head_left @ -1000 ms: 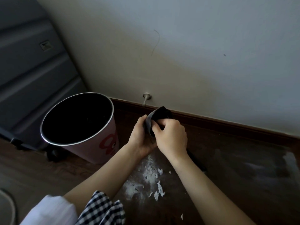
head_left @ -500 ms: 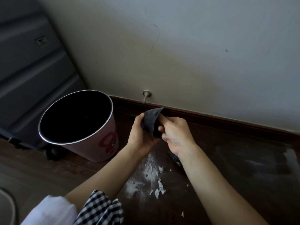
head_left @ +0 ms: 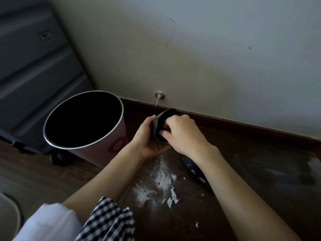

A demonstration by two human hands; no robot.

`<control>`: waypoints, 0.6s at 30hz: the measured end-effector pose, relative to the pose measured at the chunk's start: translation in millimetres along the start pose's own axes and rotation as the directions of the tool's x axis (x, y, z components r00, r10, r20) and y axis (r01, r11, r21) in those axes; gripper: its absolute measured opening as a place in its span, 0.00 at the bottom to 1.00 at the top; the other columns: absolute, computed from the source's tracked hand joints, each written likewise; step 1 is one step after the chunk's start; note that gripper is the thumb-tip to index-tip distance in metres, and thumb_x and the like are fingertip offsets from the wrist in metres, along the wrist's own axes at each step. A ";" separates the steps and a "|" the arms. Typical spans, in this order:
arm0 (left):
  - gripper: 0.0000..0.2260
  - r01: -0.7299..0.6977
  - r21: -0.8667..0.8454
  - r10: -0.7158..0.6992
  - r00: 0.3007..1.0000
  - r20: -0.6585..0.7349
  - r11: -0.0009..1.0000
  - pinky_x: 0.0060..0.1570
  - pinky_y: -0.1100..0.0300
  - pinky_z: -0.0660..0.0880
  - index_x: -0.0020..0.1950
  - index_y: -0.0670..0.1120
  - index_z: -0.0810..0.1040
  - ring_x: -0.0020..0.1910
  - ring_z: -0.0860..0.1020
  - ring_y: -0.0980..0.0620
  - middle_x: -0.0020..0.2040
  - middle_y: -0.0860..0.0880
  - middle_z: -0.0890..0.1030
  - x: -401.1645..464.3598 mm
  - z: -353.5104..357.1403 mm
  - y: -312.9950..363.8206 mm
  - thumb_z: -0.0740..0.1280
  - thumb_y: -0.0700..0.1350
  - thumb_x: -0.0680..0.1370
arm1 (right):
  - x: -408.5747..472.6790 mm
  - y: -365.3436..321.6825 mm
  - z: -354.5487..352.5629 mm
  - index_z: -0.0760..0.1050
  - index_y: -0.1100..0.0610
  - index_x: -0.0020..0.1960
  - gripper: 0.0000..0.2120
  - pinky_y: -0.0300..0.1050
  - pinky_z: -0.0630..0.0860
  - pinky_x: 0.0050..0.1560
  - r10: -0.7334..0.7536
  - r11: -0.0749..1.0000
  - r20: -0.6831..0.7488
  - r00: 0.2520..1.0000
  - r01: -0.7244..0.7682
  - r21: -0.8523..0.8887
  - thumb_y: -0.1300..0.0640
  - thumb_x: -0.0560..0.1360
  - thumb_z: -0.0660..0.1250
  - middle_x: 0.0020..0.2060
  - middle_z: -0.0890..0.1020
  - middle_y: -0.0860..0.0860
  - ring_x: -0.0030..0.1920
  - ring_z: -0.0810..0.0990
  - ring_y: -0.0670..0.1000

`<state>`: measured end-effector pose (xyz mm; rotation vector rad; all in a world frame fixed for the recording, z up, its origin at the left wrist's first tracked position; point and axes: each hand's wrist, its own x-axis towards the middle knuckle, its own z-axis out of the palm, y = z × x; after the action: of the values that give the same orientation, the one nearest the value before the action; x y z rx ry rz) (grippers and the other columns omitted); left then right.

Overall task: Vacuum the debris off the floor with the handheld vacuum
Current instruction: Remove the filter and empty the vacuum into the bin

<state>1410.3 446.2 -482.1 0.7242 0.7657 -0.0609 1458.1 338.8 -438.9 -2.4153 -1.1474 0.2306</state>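
White powder and torn paper scraps, the debris [head_left: 162, 181], lie on the dark wooden floor [head_left: 243, 171] below my hands. My left hand [head_left: 149, 138] cups a dark round cup-like part [head_left: 160, 122] from below and the left. My right hand [head_left: 182, 134] grips the same part from the right, fingers curled over its rim. A dark long object [head_left: 194, 169], maybe the vacuum body, lies on the floor and is partly hidden under my right forearm.
A pink bin with a metal rim [head_left: 83, 119] stands just left of my hands. Behind it is a grey suitcase [head_left: 34, 75]. The wall, baseboard [head_left: 243, 126] and a door stop [head_left: 159, 98] are close ahead. More faint dust [head_left: 278, 169] marks the floor at right.
My right hand has shifted its grip on the dark part, curling over its rim, and the part has turned slightly. The left hand stays under it.
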 end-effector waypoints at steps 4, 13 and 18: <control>0.17 0.013 0.021 -0.012 1.000 -0.015 1.000 0.27 0.61 0.77 0.43 0.43 0.77 0.26 0.81 0.49 0.29 0.46 0.80 1.9 -1.1 -0.3 0.57 0.54 0.80 | 4.5 -3.3 4.5 0.78 0.60 0.55 0.10 0.44 0.71 0.38 0.006 1.000 0.028 1.000 -0.006 0.004 0.55 0.77 0.66 0.45 0.80 0.56 0.45 0.80 0.58; 0.18 -0.011 0.098 0.014 0.999 -0.030 0.995 0.36 0.58 0.78 0.45 0.44 0.80 0.30 0.81 0.49 0.33 0.46 0.82 14.5 -9.2 2.9 0.59 0.57 0.80 | -2.5 3.7 23.7 0.80 0.59 0.47 0.10 0.43 0.67 0.39 -0.071 0.997 -0.162 0.984 0.068 -0.025 0.52 0.75 0.68 0.39 0.81 0.54 0.43 0.81 0.56; 0.18 0.027 0.041 -0.025 0.999 -0.029 0.999 0.37 0.51 0.81 0.50 0.44 0.80 0.39 0.84 0.44 0.40 0.42 0.85 23.5 -18.1 -3.8 0.60 0.58 0.79 | -24.6 66.9 24.2 0.83 0.54 0.44 0.07 0.40 0.75 0.44 0.273 0.933 -0.336 0.901 -0.163 0.322 0.51 0.72 0.70 0.36 0.83 0.48 0.38 0.81 0.45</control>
<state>1415.3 459.2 -508.5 0.7558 0.8029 -0.0905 1480.5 291.0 -492.6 -2.1990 -0.6201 -0.0029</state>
